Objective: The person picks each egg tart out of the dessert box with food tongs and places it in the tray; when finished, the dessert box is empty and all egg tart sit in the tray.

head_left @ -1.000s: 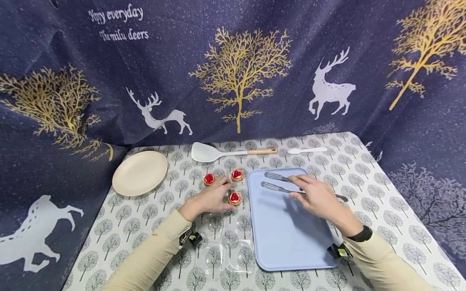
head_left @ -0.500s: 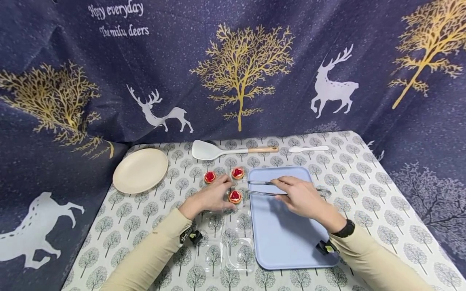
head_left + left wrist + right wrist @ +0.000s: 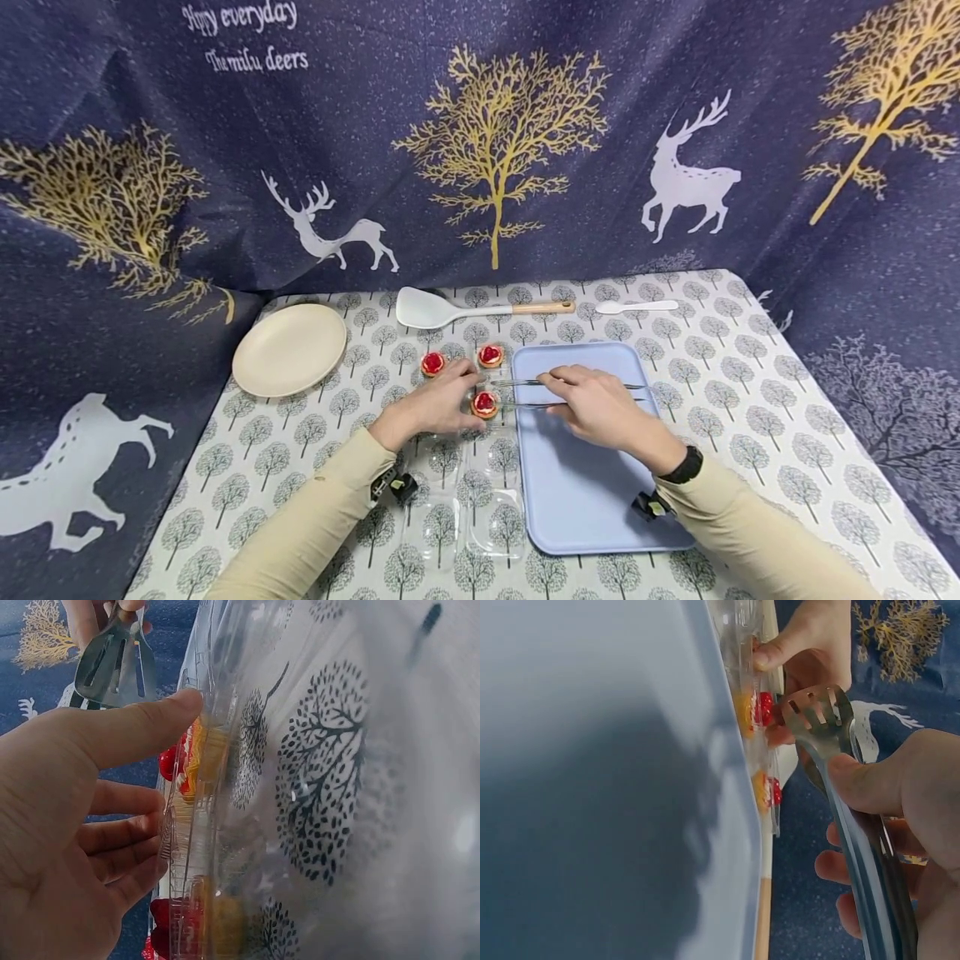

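Observation:
A clear plastic container (image 3: 459,533) with compartments lies left of the blue tray. My left hand (image 3: 433,402) holds it steady, thumb and curled fingertips on its ridges. Three small tarts topped with red fruit show in its far part: a far left tart (image 3: 432,363), a far right tart (image 3: 491,356) and a nearer tart (image 3: 484,405). My right hand (image 3: 600,407) grips metal tongs (image 3: 855,817) over the tray. Their slotted tips point left, spread slightly above the nearer tart; whether they touch it I cannot tell. What lies under my left palm is hidden.
The blue tray (image 3: 592,500) lies under my right hand. A beige plate (image 3: 289,350) stands at the far left. A white spatula (image 3: 427,310) with a wooden handle and a small white spreader (image 3: 637,307) lie along the back, before a dark patterned cloth (image 3: 337,125).
My right hand has moved left across the tray, bringing the tongs' tips from above the tray to the nearer tart. My left hand has stayed in place on the container.

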The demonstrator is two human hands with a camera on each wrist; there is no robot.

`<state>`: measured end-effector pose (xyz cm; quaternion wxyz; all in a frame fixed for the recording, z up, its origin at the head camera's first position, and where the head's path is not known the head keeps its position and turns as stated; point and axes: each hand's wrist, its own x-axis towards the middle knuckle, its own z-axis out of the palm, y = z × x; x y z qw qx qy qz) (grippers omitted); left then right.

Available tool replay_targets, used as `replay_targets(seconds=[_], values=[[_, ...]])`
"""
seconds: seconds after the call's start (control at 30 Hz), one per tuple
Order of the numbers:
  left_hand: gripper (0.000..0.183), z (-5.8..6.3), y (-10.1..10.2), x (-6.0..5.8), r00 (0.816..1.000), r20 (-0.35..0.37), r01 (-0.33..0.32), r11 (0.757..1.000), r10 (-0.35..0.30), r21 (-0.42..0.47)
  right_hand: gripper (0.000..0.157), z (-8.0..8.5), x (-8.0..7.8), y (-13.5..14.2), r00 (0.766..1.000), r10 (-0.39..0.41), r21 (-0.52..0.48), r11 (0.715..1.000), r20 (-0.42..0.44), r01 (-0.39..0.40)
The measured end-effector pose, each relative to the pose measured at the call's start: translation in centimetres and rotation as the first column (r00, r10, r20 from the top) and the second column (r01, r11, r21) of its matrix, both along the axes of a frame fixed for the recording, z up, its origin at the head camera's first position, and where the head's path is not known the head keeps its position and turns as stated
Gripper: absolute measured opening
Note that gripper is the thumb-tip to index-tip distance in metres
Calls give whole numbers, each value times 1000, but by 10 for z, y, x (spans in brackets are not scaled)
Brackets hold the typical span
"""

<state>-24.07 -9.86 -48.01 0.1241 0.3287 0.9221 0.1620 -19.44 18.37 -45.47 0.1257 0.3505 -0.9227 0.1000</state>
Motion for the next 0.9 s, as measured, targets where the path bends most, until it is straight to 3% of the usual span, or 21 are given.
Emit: replay_targets(seconds=[0.5,0.9], values=[[87,-1,-1,0,1000,4,2,1000,-2,19,53,-2,-1,-15,1000,13,71,997,8,-13],[87,0,-1,0,1000,10,-6,1000,6,18,52,-6,-3,-23,998,21,129,992,-56,-14]])
